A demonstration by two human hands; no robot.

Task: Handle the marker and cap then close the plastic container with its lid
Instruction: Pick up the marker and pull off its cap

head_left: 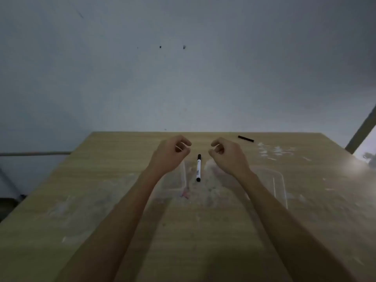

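Observation:
A white marker (pixel 198 168) with a black cap on its far end lies inside a clear plastic container (pixel 184 176) at the table's middle. The container's walls show only as faint pale lines. My left hand (pixel 169 154) and my right hand (pixel 228 154) hover on either side of the marker with fingers curled at the container's far rim. A thin pale edge shows between the left fingers and thumb. The clear lid (pixel 280 190) lies flat on the table to the right, under my right forearm. A short black piece (pixel 245 138), like a cap, lies near the far edge.
The wooden table (pixel 101 200) has whitish smears and a glare patch at the right. A grey wall stands right behind its far edge. The table's left edge drops to a dark floor.

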